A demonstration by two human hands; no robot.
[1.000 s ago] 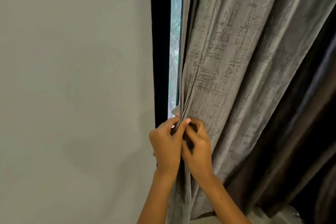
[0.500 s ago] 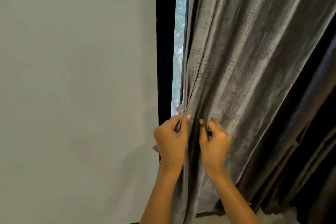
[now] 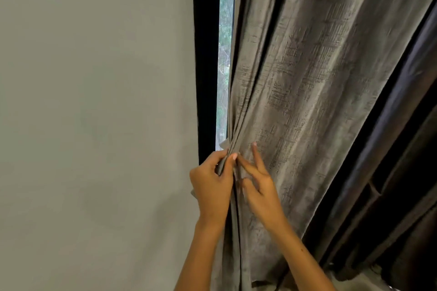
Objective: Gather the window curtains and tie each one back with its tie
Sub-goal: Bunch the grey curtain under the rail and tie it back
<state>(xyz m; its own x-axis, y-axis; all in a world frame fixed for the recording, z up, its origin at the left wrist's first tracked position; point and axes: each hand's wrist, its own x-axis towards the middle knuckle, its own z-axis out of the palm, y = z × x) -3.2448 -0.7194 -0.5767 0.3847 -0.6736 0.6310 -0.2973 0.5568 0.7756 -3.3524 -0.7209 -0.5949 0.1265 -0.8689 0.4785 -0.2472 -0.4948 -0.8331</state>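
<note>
A grey textured curtain (image 3: 302, 82) hangs over the window, drawn in folds toward its left edge. My left hand (image 3: 212, 186) pinches several gathered folds of that edge between thumb and fingers, just right of the black window frame (image 3: 205, 61). My right hand (image 3: 260, 186) lies against the curtain beside the left, two fingers stretched up and flat on the cloth, the others loosely bent. No tie can be made out.
A plain pale wall (image 3: 94, 125) fills the left half. A narrow strip of window glass (image 3: 224, 42) with greenery shows between frame and curtain. A darker brown curtain layer (image 3: 397, 172) hangs at the right.
My right hand let go of its pinched fold, straightened its fingers and came back beside the left hand. The left hand kept its pinch on the gathered edge.
</note>
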